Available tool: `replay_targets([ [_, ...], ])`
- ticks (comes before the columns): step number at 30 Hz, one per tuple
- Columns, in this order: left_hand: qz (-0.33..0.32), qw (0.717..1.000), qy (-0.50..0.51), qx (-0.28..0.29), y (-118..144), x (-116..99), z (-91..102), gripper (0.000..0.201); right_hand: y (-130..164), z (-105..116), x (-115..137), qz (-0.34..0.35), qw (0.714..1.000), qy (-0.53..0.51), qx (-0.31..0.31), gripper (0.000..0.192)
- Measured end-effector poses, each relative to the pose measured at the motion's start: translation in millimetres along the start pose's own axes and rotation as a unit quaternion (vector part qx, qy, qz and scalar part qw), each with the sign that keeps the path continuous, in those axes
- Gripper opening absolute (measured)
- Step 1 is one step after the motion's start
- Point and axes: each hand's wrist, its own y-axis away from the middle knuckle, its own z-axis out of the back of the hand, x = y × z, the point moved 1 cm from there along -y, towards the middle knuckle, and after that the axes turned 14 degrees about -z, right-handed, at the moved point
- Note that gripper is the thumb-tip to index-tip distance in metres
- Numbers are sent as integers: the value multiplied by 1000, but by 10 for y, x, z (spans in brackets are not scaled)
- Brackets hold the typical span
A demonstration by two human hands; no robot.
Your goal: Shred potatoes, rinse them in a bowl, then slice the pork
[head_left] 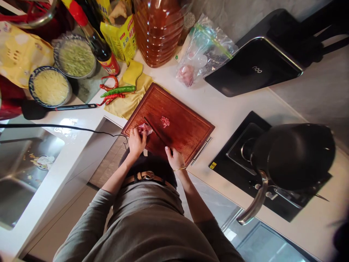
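Observation:
On the wooden cutting board (185, 123) lies a piece of raw meat (145, 128), pressed down by the closed fingers of my left hand (136, 142). My right hand (176, 159) is wrapped around the handle of a kitchen knife (154, 130). Its blade shows nearly edge-on, a dark line slanting across the board just right of the held meat. I cannot tell whether the blade touches it. A small heap of cut meat (164, 122) sits apart, on the other side of the blade.
Red and green chillies (117, 91) lie on a yellow cloth (128, 102) at the board's upper left. Farther left stand bowls of shredded food (50, 86) and a sauce bottle (102, 47). A black pot (291, 156) rests over the stove at right, near a knife block (253, 69).

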Motion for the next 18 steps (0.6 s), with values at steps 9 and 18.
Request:
replay_targets([
  [9, -29, 990, -126, 57, -241, 122, -285, 19, 202, 116, 175, -22, 986, 161, 26, 49],
  [18, -32, 986, -141, 77, -215, 206, -412, 24, 121, 113, 361, -29, 978, 198, 54, 52],
])
